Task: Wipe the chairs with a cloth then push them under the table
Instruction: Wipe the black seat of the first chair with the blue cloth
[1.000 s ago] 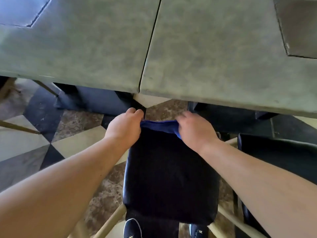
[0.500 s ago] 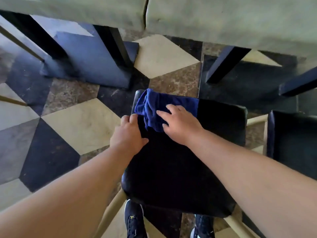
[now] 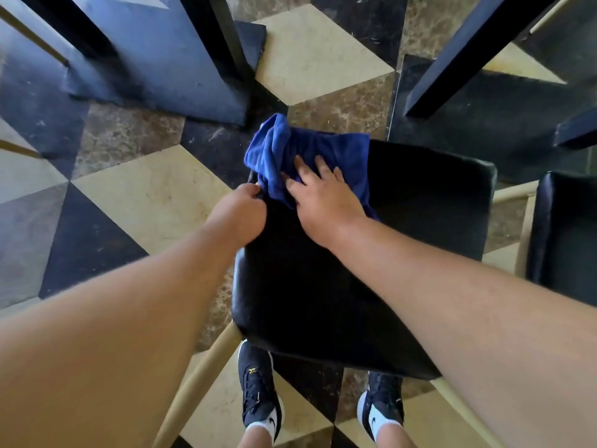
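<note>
A chair with a black padded seat (image 3: 371,260) and pale wooden legs stands right below me. A crumpled blue cloth (image 3: 290,147) lies on the seat's far left corner and hangs a little over its edge. My right hand (image 3: 319,198) presses flat on the cloth with its fingers spread. My left hand (image 3: 242,211) grips the seat's left edge just beside the cloth, fingers curled round the rim. The tabletop is out of view; only the table's dark legs (image 3: 478,53) and base show ahead.
A second black chair seat (image 3: 565,234) stands close on the right. A dark table pedestal base (image 3: 155,69) sits ahead on the left. The floor is a chequered tile of cream, brown and black. My two dark shoes (image 3: 258,396) stand under the chair's near edge.
The view has dropped from the tabletop to the floor and seat. My right hand went from gripping the cloth at the far edge to lying flat on it. My left hand shifted to the left rim.
</note>
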`<state>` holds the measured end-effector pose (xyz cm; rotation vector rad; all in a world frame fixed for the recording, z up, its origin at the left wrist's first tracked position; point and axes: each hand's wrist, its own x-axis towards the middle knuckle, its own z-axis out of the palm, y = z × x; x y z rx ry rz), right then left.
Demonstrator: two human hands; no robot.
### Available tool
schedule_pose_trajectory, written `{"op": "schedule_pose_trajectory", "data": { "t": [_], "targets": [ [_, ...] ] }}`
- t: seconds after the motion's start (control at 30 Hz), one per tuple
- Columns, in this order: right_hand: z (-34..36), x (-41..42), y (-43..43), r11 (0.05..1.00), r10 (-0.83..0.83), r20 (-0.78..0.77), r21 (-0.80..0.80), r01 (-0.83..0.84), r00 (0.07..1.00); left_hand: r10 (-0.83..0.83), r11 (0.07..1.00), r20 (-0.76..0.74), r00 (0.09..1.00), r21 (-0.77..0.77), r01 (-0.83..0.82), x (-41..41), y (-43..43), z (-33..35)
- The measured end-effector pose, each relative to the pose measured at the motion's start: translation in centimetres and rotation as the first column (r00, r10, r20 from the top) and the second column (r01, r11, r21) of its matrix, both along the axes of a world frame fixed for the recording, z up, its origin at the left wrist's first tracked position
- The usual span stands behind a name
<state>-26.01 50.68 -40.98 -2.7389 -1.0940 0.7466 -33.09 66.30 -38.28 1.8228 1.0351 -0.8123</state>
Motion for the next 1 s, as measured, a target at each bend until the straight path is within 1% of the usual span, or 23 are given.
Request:
{"op": "schedule_pose_trajectory", "data": {
  "t": [0.03, 0.1, 0.13, 0.23, 0.27, 0.33, 0.4, 0.5, 0.6, 0.67, 0.73, 0.87, 0.97, 1.0],
  "targets": [
    [0.2, -1.4, -0.4, 1.0, 0.009, -0.01, 0.007, -0.009, 1.0, 0.072, 0.997, 0.008, 0.997, 0.007, -0.072, 0.5, 0.3, 0.2],
    [0.5, -4.1, -0.9, 0.999, 0.039, -0.024, -0.005, -0.039, 0.999, 0.15, 0.985, 0.077, 0.986, 0.07, -0.155, 0.9, 0.5, 0.8],
    [0.6, -5.4, -1.1, 0.998, 0.067, -0.029, -0.02, -0.067, 0.997, 0.198, 0.978, 0.103, 0.975, 0.044, -0.203, 0.9, 0.4, 1.0],
    [0.9, -9.0, -2.0, 0.985, 0.168, -0.063, -0.037, -0.171, 0.984, 0.225, 0.974, 0.112, 0.968, 0.015, -0.228, 0.7, -0.4, 1.4],
    [1.0, -10.2, -2.4, 0.974, 0.218, -0.087, -0.04, -0.222, 0.972, 0.262, 0.964, 0.12, 0.958, 0.017, -0.266, 0.7, -0.5, 1.2],
    [1.3, -12.5, -3.4, 0.941, 0.326, -0.142, -0.044, -0.335, 0.935, 0.321, 0.944, 0.128, 0.938, 0.031, -0.327, 0.9, -0.8, 1.2],
    [1.6, -14.3, -4.7, 0.894, 0.433, -0.172, -0.042, -0.446, 0.885, 0.286, 0.954, 0.126, 0.95, 0.059, -0.295, 1.0, -1.1, 1.1],
    [1.9, -15.6, -6.6, 0.822, 0.561, -0.155, -0.016, -0.57, 0.813, 0.335, 0.931, 0.12, 0.934, 0.108, -0.348, 0.9, -1.8, 1.6],
    [1.7, -15.2, -7.6, 0.773, 0.631, -0.137, 0.018, -0.635, 0.764, 0.347, 0.921, 0.148, 0.926, 0.133, -0.366, 0.8, -2.2, 1.5],
    [1.2, -14.0, -7.8, 0.759, 0.648, -0.126, 0.031, -0.65, 0.751, 0.362, 0.918, 0.152, 0.92, 0.114, -0.38, 0.6, -2.3, 1.5],
    [0.6, -11.9, -7.6, 0.774, 0.632, -0.113, 0.034, -0.633, 0.767, 0.374, 0.917, 0.147, 0.916, 0.092, -0.389, 0.5, -2.1, 1.3],
    [-0.4, -5.0, -5.8, 0.857, 0.515, 0.005, -0.031, -0.515, 0.857, 0.406, 0.906, 0.138, 0.903, 0.069, -0.418, 0.2, -1.6, 0.6],
    [-0.6, 0.6, -3.4, 0.903, 0.426, 0.051, -0.076, -0.422, 0.903, 0.447, 0.885, 0.155, 0.881, 0.065, -0.461, -0.2, -1.2, -0.1],
    [-0.6, 2.1, -2.5, 0.917, 0.394, 0.052, -0.09, -0.389, 0.918, 0.438, 0.89, 0.16, 0.885, 0.058, -0.451, -0.3, -1.1, -0.3]
  ]
}}
